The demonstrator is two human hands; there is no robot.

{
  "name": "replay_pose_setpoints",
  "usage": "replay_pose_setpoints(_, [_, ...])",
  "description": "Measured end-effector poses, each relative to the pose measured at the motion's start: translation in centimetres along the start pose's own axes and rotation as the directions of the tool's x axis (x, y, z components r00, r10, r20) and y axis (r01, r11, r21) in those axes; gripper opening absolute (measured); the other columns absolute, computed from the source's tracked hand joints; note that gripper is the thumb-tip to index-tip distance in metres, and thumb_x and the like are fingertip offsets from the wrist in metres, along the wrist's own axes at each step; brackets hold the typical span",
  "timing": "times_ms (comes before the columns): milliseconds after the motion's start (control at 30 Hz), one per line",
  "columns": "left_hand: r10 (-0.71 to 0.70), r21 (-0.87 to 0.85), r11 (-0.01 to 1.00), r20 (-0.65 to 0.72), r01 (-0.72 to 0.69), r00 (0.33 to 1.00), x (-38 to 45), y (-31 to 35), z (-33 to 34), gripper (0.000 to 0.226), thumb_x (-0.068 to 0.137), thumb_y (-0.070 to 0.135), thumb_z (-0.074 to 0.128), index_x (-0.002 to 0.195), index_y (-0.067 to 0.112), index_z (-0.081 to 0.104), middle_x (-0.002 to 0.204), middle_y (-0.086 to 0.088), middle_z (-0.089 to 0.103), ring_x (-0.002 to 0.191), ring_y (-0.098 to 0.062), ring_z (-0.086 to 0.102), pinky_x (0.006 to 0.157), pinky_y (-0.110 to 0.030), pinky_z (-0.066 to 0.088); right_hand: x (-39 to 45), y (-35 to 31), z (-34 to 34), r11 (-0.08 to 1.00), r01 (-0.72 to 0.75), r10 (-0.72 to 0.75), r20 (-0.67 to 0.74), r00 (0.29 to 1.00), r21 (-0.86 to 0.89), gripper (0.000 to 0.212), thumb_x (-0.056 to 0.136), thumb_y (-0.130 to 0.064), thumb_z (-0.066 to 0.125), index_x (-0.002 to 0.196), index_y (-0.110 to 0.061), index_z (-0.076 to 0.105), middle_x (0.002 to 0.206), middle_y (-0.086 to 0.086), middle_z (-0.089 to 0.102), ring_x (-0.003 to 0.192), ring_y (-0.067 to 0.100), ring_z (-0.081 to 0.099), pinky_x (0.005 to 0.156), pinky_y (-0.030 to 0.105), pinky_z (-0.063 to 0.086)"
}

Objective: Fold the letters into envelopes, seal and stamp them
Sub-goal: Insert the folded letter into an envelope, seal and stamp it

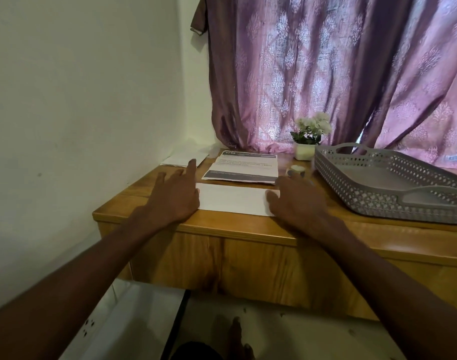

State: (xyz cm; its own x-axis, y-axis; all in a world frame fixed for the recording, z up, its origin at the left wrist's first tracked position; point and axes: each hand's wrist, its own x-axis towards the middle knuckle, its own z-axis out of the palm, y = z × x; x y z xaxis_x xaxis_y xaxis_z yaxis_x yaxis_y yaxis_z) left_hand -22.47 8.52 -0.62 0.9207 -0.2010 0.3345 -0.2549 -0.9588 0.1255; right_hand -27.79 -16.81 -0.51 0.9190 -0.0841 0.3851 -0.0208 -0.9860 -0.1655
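**Early in the job: one white sheet under both hands, nothing sealed or stamped in view**

Going left to right, a pale sheet or envelope [183,160] is lying at the far left corner of the bench [232,224], just beyond the left grip's fingertips and untouched. The left hand [174,194] is lying flat with its fingers spread and straight, its grip released; the palm edge is sitting at the left end of the white folded paper [233,199], touching it or just overlapping it.

That white paper, whether folded letter or envelope cannot be told, is stretching between the two hands along the near side of the bench. Beyond it, between the hands and farther from the person, a printed letter [244,166] is lying open and flat, not yet folded.

The right hand [297,198] is resting on the paper's right end, fingers laid over its corner; they are looking relaxed rather than clenched, pressing and not pinching. Just past this grip a small round item [297,170] is sitting, perhaps the stamp or tape, too blurred to name. Farther right, a grey perforated tray [383,203] is waiting, with nothing visible inside it.

Judging from this, folding is under way; stuffing, sealing and stamping seem still to be done.
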Motion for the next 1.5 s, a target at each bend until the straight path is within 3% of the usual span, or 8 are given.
replay_pose_setpoints(133, [-0.030, -0.198, 0.980, -0.292, -0.030, 0.956, 2.4, 1.4, -0.1, 0.076, 0.095, 0.025, 0.072, 0.159, 0.026, 0.030, 0.152, -0.004, 0.056, 0.129, -0.029, 0.061, 0.112, -0.047, 0.047, 3.9, 1.9, -1.6, 0.995, 0.027, -0.005, -0.234, 0.972, 0.094, 0.027, 0.089, -0.014, 0.063, 0.115, -0.011, 0.068, 0.110, 0.011, 0.068, 0.097, 0.030, 0.065, 0.080, 0.043, 0.058])
replay_pose_setpoints(300, [0.000, -0.511, 0.850, -0.246, -0.130, 0.969, 7.8, 5.3, 0.6, 0.045, 0.099, 0.021, 0.065, 0.142, 0.023, 0.051, 0.136, -0.004, 0.066, 0.107, -0.017, 0.063, 0.080, -0.024, 0.051, 8.3, 3.3, -1.8, 0.997, -0.026, 0.014, -0.175, 0.985, -0.071, 0.032, 0.081, -0.020, 0.072, 0.112, -0.013, 0.064, 0.110, 0.008, 0.068, 0.099, 0.030, 0.066, 0.081, 0.040, 0.056])
replay_pose_setpoints(467, [0.122, -0.436, 0.876, -0.215, -0.207, 0.969, 14.0, 10.5, 2.8, 0.033, 0.098, 0.019, 0.066, 0.131, 0.020, 0.063, 0.129, -0.001, 0.071, 0.112, -0.022, 0.067, 0.091, -0.026, 0.051, 11.4, 3.5, -0.2, 0.981, -0.009, -0.023, -0.158, 0.987, -0.193, 0.031, 0.090, -0.027, 0.058, 0.117, -0.013, 0.057, 0.118, 0.009, 0.064, 0.107, 0.033, 0.063, 0.088, 0.044, 0.047])
replay_pose_setpoints(600, [0.123, -0.366, 0.906, -0.258, -0.214, 0.958, 16.8, 12.3, 5.5, 0.039, 0.093, 0.020, 0.072, 0.131, 0.022, 0.064, 0.124, -0.001, 0.073, 0.105, -0.024, 0.070, 0.099, -0.038, 0.057, 12.4, 3.7, 0.8, 0.998, -0.026, 0.016, -0.175, 0.984, -0.055, 0.028, 0.093, -0.025, 0.063, 0.118, -0.014, 0.060, 0.113, 0.009, 0.069, 0.101, 0.028, 0.067, 0.091, 0.042, 0.053])
replay_pose_setpoints(867, [0.206, -0.184, 0.910, -0.579, -0.372, 0.789, 17.5, 13.5, 6.7, 0.035, 0.089, 0.024, 0.077, 0.124, 0.022, 0.071, 0.111, -0.004, 0.079, 0.091, -0.026, 0.074, 0.089, -0.042, 0.060, 12.1, 5.5, 0.7, 0.984, -0.001, -0.012, -0.072, 0.997, -0.178, 0.038, 0.095, -0.030, 0.064, 0.128, -0.014, 0.057, 0.122, 0.009, 0.067, 0.106, 0.027, 0.064, 0.092, 0.038, 0.050])
replay_pose_setpoints(1133, [0.145, -0.377, 0.854, -0.492, -0.360, 0.858, 16.5, 12.4, 6.8, 0.022, 0.097, 0.024, 0.065, 0.118, 0.025, 0.072, 0.109, -0.005, 0.078, 0.092, -0.023, 0.072, 0.089, -0.037, 0.061, 12.4, 6.6, 0.8, 0.993, 0.020, -0.014, 0.046, 0.999, -0.120, 0.047, 0.097, -0.033, 0.064, 0.138, -0.013, 0.052, 0.130, 0.015, 0.064, 0.115, 0.033, 0.062, 0.098, 0.044, 0.052])
replay_pose_setpoints(1300, [0.145, -0.450, 0.821, -0.431, -0.352, 0.890, 16.5, 12.2, 6.9, 0.022, 0.097, 0.021, 0.063, 0.117, 0.023, 0.071, 0.113, -0.006, 0.078, 0.094, -0.022, 0.072, 0.087, -0.036, 0.062, 12.4, 7.0, 1.3, 0.994, 0.009, -0.008, 0.013, 1.000, -0.108, 0.036, 0.098, -0.033, 0.065, 0.129, -0.015, 0.059, 0.124, 0.014, 0.067, 0.109, 0.030, 0.064, 0.095, 0.044, 0.056])
replay_pose_setpoints(1500, [0.112, -0.527, 0.790, -0.379, -0.314, 0.918, 16.7, 11.8, 7.4, 0.024, 0.095, 0.017, 0.062, 0.116, 0.026, 0.070, 0.111, -0.004, 0.078, 0.094, -0.019, 0.069, 0.088, -0.035, 0.060, 12.5, 7.2, 1.6, 0.999, 0.023, -0.018, -0.102, 0.995, 0.045, 0.050, 0.094, -0.031, 0.073, 0.138, -0.016, 0.054, 0.127, 0.012, 0.067, 0.113, 0.029, 0.063, 0.094, 0.037, 0.053])
